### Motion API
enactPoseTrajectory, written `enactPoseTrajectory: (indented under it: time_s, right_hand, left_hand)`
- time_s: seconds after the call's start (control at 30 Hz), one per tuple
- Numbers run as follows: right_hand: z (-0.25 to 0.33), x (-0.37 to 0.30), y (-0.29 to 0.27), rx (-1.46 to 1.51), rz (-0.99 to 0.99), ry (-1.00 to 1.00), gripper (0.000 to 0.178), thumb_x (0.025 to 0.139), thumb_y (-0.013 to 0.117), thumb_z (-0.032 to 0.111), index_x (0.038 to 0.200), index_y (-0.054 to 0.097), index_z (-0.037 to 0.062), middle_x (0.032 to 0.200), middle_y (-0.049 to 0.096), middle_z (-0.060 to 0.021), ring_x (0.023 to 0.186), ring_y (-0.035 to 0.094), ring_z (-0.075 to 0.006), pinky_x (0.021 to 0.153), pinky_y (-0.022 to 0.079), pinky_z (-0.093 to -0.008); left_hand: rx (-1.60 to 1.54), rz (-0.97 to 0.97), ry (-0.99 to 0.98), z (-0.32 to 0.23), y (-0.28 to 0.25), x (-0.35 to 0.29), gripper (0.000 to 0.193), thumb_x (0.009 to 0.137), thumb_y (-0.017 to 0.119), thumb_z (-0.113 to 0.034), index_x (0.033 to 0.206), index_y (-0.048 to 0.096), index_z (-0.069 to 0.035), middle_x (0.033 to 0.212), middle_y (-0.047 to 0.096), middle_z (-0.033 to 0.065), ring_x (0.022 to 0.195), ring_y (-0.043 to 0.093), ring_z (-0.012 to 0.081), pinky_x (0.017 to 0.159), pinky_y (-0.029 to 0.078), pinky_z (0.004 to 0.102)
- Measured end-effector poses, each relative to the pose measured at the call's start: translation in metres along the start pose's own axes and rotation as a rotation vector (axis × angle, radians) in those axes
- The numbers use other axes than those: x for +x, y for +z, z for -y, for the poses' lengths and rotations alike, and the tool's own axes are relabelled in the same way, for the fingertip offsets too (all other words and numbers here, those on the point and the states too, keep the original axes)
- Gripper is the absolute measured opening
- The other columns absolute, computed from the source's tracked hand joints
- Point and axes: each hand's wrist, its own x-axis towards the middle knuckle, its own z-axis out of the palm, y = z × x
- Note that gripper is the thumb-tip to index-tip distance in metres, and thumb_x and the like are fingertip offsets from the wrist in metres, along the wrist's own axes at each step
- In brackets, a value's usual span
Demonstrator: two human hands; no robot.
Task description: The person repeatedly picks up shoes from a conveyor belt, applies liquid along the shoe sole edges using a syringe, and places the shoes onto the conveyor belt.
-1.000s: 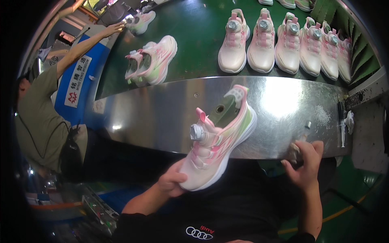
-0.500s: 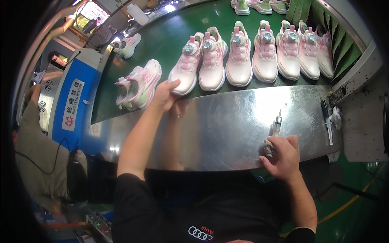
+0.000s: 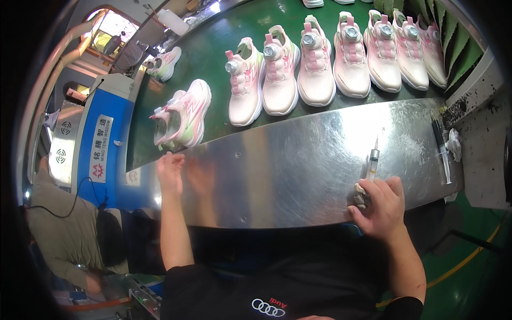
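My left hand point(image 3: 170, 172) is empty, its fingers partly spread over the left part of the metal ledge. Just beyond it, a pair of pink and white sneakers point(image 3: 196, 109) stands on the green belt, turned sideways. My right hand point(image 3: 385, 207) is closed around a slim syringe point(image 3: 374, 160) whose needle points away from me. A crumpled greyish wad point(image 3: 360, 198) is tucked at the same fingers. Farther off, several pale pink sneakers with silver dial knobs, among them the leftmost sneaker point(image 3: 245, 88), line up with toes toward me.
The shiny metal ledge point(image 3: 288, 176) borders the green belt point(image 3: 213, 58). A second syringe point(image 3: 442, 154) and white crumpled paper point(image 3: 453, 144) lie at its right end. Green flaps point(image 3: 464, 53) hang at the far right. Left of the belt are a blue machine point(image 3: 101, 144) and another person point(image 3: 64, 224).
My left hand has let go of the leftmost sneaker in the row and drawn back toward the left. That sneaker now stands straighter. My right hand keeps hold of the syringe.
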Motion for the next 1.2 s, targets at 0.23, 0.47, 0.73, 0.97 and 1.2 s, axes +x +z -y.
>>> enactPoseTrajectory:
  time_s: [0.23, 0.47, 0.73, 0.97, 1.2]
  right_hand:
    - [0.002, -0.001, -0.004, -0.036, -0.018, 0.0, 0.047, 0.059, 0.072, 0.024, 0.102, 0.06, 0.008, 0.082, 0.054, -0.0043, 0.071, 0.045, -0.0229, 0.065, 0.039, -0.0332]
    - [0.007, 0.0, 0.0, -0.014, -0.023, 0.006, 0.045, 0.06, 0.072, 0.024, 0.1, 0.06, 0.0083, 0.081, 0.054, -0.0038, 0.07, 0.045, -0.0229, 0.064, 0.04, -0.0338]
    - [0.004, -0.001, -0.008, 0.01, -0.028, 0.022, 0.045, 0.06, 0.072, 0.021, 0.1, 0.059, 0.0086, 0.08, 0.054, -0.0037, 0.07, 0.046, -0.0236, 0.064, 0.04, -0.0348]
    - [0.001, -0.002, -0.009, 0.186, -0.009, 0.11, 0.049, 0.06, 0.075, 0.013, 0.105, 0.058, 0.0058, 0.083, 0.058, -0.0079, 0.072, 0.048, -0.0274, 0.067, 0.042, -0.0353]
    - [-0.001, -0.023, -0.022, 0.751, -0.028, 0.538, 0.048, 0.07, 0.075, 0.008, 0.113, 0.054, 0.0018, 0.092, 0.057, -0.0049, 0.082, 0.052, -0.0132, 0.073, 0.043, -0.0241]
  left_hand:
    - [0.363, -0.019, 0.176, -0.011, 0.067, 0.037, 0.074, 0.077, 0.068, -0.006, 0.139, 0.028, -0.002, 0.133, 0.041, 0.0149, 0.118, 0.045, 0.0223, 0.096, 0.039, 0.0318]
    - [0.173, 0.056, 0.193, -0.005, 0.072, 0.06, 0.08, 0.072, 0.068, 0.002, 0.141, 0.027, -0.006, 0.136, 0.038, 0.0149, 0.118, 0.046, 0.0228, 0.095, 0.041, 0.0322]
    - [0.036, 0.219, 0.11, -0.062, 0.06, -0.018, 0.078, 0.069, 0.057, 0.004, 0.141, 0.028, -0.004, 0.132, 0.044, 0.0138, 0.113, 0.05, 0.0211, 0.095, 0.042, 0.0305]
    - [0.781, 0.345, 0.564, -0.043, 0.056, -0.147, 0.094, 0.066, 0.073, -0.014, 0.141, 0.019, 0.002, 0.135, 0.034, 0.0187, 0.127, 0.034, 0.028, 0.104, 0.028, 0.0389]
    - [-0.207, 0.312, -0.047, -0.049, 0.057, -0.137, 0.069, 0.08, 0.061, -0.01, 0.137, 0.024, -0.003, 0.12, 0.048, 0.0138, 0.108, 0.053, 0.0242, 0.087, 0.047, 0.035]
